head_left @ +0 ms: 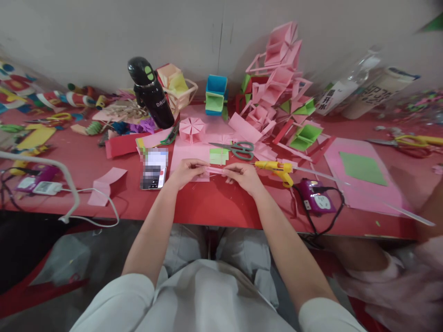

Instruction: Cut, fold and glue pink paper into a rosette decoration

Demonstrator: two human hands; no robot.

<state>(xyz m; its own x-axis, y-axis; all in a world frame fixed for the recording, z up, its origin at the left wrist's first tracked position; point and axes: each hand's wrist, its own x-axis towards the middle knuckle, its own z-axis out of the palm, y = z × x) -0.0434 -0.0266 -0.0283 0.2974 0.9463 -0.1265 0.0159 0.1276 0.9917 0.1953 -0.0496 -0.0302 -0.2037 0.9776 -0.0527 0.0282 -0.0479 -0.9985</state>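
Note:
A narrow pink paper strip (215, 170) stretches between my two hands, just above the red table's front part. My left hand (189, 172) pinches its left end, and my right hand (242, 177) pinches the right end. Beneath and behind the strip lie a pink paper sheet (182, 159) and a light green paper piece (218, 156). Grey-handled scissors (238, 149) rest just beyond my right hand. A yellow glue gun (275, 169) lies to the right of that hand. Left of my left hand is a phone (154, 170), its screen partly blurred out.
Pink folded paper shapes (277, 83) pile up at the back right. A black bottle (152, 97) stands at the back left. Purple power sockets (315, 198) with black cords sit at the right. A white cable (107, 203) crosses the left edge. Another person's arm (431, 207) shows far right.

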